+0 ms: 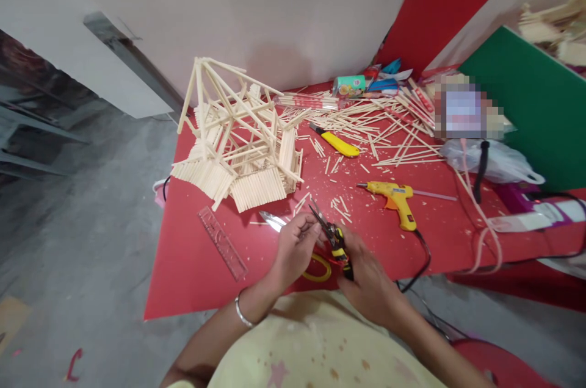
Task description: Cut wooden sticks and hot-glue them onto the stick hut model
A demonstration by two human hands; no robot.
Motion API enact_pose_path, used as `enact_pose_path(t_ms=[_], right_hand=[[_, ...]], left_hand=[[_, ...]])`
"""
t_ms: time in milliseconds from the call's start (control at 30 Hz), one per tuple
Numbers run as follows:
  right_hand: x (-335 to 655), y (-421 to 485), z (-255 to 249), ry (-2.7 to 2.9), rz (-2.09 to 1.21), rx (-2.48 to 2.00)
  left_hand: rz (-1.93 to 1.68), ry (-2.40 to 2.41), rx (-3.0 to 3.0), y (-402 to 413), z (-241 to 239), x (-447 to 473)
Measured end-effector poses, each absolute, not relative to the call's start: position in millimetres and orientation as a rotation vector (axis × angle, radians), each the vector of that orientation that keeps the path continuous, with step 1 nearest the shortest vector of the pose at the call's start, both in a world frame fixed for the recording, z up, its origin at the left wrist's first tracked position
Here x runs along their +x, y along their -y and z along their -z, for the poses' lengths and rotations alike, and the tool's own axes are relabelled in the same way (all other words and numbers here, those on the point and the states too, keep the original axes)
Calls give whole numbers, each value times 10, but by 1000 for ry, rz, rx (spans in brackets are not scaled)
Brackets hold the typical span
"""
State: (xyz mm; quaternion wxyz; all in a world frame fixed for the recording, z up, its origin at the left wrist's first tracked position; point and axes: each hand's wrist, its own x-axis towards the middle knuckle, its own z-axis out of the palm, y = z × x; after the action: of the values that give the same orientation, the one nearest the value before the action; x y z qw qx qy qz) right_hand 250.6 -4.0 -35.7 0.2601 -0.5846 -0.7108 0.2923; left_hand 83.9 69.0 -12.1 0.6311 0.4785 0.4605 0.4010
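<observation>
My right hand is wrapped round a pair of long-nosed pliers with black and yellow handles, their narrow dark jaws pointing up and left. Close beside the jaws, my left hand has its fingers pinched together; whatever is between them is too small to make out. Under the hands lies a pair of scissors, its yellow handle loop and its blade tip showing and the middle hidden. Beyond my left hand stands a house-like model of pale wooden sticks, with an open roof frame.
A yellow glue gun with its cord lies to the right, and a yellow utility knife farther back. Many loose sticks cover the rear of the red table. A clear ruler lies at left; a plastic bag is at right.
</observation>
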Motion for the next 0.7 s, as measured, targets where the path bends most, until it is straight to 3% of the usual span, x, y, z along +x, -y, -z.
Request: enact_pose_path(t_ms=[267, 500, 600, 700], right_hand=[[2749, 33, 367, 1901, -697, -1892], [2696, -41, 341, 2057, -224, -2208], [2633, -91, 250, 2032, -100, -2129], [2495, -214, 47, 1917, -203, -1819]], left_hand=[[-930, -1045, 807, -850, 267, 839], [-953, -890, 539, -879, 77, 779], [-992, -858, 435, -894, 14, 738], [-1008, -869, 396, -920, -7, 702]])
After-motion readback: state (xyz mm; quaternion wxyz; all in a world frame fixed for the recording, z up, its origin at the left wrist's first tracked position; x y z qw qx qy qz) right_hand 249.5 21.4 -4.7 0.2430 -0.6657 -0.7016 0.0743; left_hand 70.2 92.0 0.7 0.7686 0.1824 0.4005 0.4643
